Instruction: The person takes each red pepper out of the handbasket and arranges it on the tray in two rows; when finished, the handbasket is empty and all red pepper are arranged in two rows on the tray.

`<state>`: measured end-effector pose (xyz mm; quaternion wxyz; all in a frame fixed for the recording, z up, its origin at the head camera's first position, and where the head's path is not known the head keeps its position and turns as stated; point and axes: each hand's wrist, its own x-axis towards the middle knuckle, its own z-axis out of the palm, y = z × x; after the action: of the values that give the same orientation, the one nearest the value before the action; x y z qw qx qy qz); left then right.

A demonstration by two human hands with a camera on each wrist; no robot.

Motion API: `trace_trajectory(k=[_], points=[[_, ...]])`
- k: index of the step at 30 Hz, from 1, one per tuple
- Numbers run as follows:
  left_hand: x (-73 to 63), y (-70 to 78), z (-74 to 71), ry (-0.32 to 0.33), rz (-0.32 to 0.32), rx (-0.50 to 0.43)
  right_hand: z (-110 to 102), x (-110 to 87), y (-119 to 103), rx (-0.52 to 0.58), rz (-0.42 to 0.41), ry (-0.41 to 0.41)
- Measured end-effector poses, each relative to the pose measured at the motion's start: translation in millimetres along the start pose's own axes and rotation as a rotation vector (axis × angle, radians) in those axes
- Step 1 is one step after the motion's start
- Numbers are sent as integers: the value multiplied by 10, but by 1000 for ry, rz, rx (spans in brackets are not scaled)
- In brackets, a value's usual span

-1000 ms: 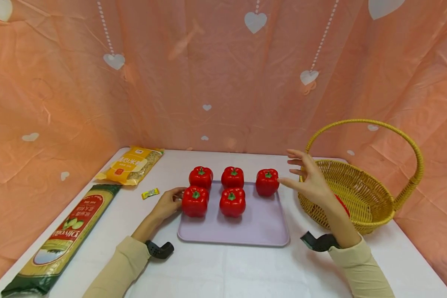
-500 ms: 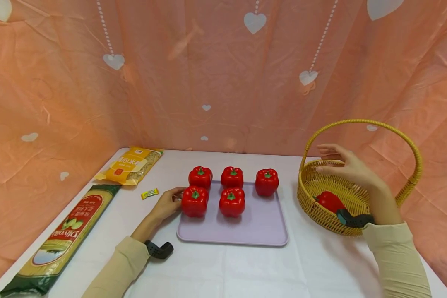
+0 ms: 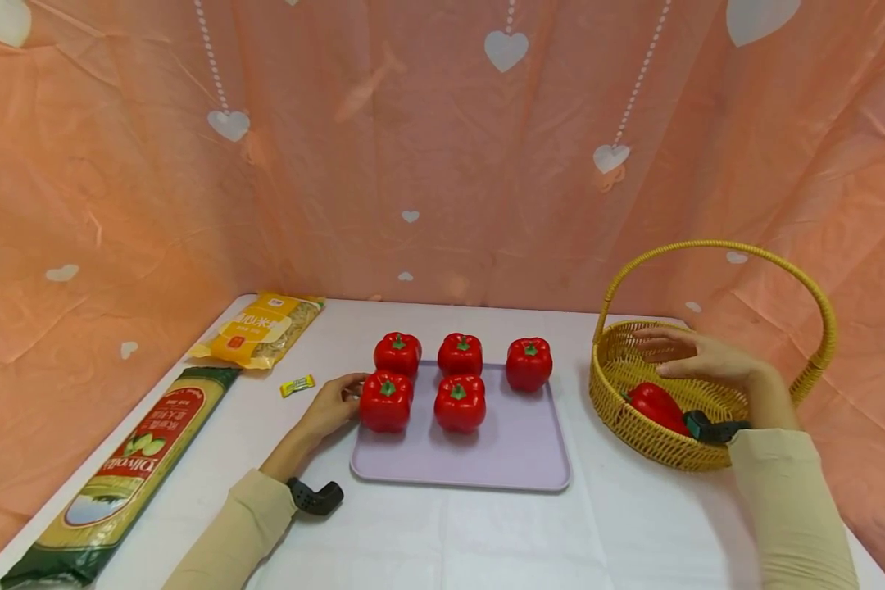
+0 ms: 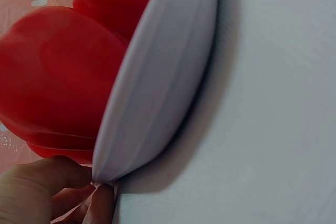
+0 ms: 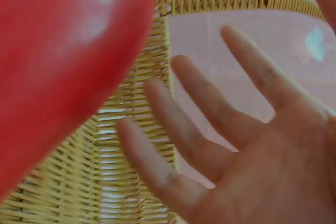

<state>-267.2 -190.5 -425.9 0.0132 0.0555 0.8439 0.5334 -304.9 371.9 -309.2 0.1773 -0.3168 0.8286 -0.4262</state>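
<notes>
My left hand (image 3: 333,407) is at the left edge of a pale purple tray (image 3: 501,447), and in the left wrist view its fingertips (image 4: 101,203) pinch the tray's rim. Several red bell peppers (image 3: 460,403) with green stems stand on the tray, one of them right by that hand. My right hand (image 3: 704,360) hovers inside a yellow wicker basket (image 3: 615,426), under its arched handle. Its fingers (image 5: 205,93) are spread and hold nothing. Below it another red bell pepper (image 3: 656,406) lies on its side in the basket.
On the left of the white table lie a long noodle pack (image 3: 133,467), a yellow grain bag (image 3: 265,329) and a small yellow candy (image 3: 297,385). A pink curtain (image 3: 442,164) with white hearts closes off the back and sides.
My right hand has moved right from beside the rightmost tray pepper to over the basket, then lowered into it. The basket's pepper has come into fuller view. My left hand stays put.
</notes>
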Motion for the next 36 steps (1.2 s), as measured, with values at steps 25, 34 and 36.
trace_trajectory(k=[25, 34, 36], points=[[18, -26, 4, 4, -7, 12, 106, -9, 209, 319, 385, -278], [0, 4, 0, -2, -6, 8, 67, -48, 193, 288, 317, -176], [-1, 6, -1, -2, -10, 11, 57, -59, 163, 280, 286, -130]])
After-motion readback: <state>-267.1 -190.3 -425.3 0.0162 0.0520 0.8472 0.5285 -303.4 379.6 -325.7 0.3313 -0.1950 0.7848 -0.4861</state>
